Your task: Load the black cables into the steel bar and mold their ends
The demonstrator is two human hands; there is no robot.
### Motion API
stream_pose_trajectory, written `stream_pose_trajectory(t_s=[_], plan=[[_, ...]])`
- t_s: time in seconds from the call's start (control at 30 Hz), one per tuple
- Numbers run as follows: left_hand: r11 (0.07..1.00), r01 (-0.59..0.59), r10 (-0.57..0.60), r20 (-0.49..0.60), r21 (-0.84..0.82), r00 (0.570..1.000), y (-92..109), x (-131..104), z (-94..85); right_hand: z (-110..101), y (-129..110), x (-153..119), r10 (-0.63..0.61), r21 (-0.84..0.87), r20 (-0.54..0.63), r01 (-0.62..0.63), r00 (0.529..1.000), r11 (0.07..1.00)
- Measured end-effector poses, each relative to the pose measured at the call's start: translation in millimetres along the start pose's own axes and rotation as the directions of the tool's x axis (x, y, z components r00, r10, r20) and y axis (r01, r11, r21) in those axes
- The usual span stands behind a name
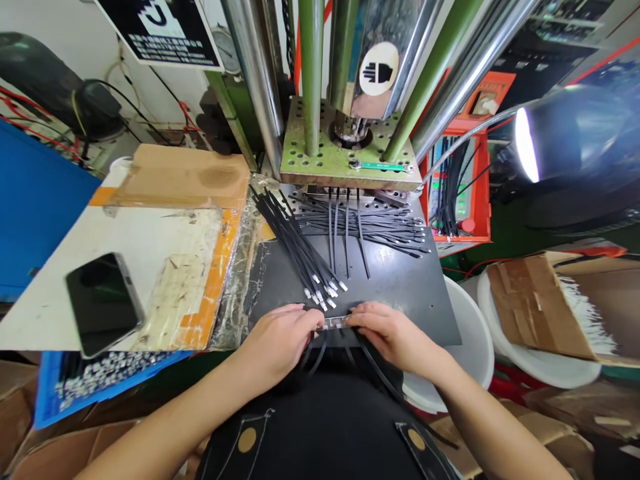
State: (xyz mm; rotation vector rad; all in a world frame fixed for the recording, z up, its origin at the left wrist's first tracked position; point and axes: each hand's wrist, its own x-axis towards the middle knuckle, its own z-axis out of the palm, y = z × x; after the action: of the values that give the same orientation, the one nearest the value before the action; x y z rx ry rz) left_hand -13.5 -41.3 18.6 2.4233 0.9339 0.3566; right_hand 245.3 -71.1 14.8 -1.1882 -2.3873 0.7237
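Observation:
A small metal strip (336, 322) lies level at the near edge of the dark metal plate (400, 287), with black cables hanging down from it. My left hand (287, 337) is closed on the strip's left end, thumb and forefinger together. At the right end my right hand (393, 333) pinches the same strip. Just beyond my hands lies a bundle of black cables (300, 250) with white ends toward me. Several more black cables (385, 223) lie crosswise behind it, and a few stick out from under the press.
A green press (350, 170) with a wrench (380, 167) stands ahead. Left are a phone (104, 303) on cardboard and a blue tray (47, 400). To the right are a lamp (527, 143), a red bin (483, 193), a white tub (470, 333) and an open carton (540, 307).

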Motion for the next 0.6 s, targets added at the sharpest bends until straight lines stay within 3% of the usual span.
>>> stream_pose_trajectory(t_s=[0.17,0.23,0.3,0.37,0.43,0.53,0.6], plan=[[0.992,0.073,-0.06,-0.129,0.102,0.99,-24,-19,10.6,-4,12,-13,0.158,-0.189,-0.036,-0.162,0.987,0.969],[0.988,0.087,-0.064,-0.173,0.126,0.983,-30,-24,12.3,-3,10,-16,0.17,-0.219,-0.06,-0.179,0.984,0.959],[0.99,0.067,-0.05,-0.143,0.121,0.989,-33,-24,4.6,-11,8,-16,0.145,-0.201,-0.035,-0.149,0.989,0.968],[0.994,0.053,-0.047,-0.064,0.093,0.997,-39,-19,-14.7,-29,11,-9,0.113,-0.191,-0.039,-0.119,0.993,0.974],[0.993,0.085,-0.082,-0.034,0.082,0.996,-52,-3,-41.9,-52,25,5,0.093,-0.242,-0.154,-0.129,0.984,0.962],[0.978,0.197,-0.189,-0.111,0.069,0.976,-80,43,-81.5,-82,67,43,0.055,-0.36,-0.364,-0.195,0.93,0.912],[0.964,0.265,-0.261,-0.186,-0.002,0.947,-96,82,-99.4,-96,98,74,0.029,-0.39,-0.417,-0.208,0.909,0.897]])
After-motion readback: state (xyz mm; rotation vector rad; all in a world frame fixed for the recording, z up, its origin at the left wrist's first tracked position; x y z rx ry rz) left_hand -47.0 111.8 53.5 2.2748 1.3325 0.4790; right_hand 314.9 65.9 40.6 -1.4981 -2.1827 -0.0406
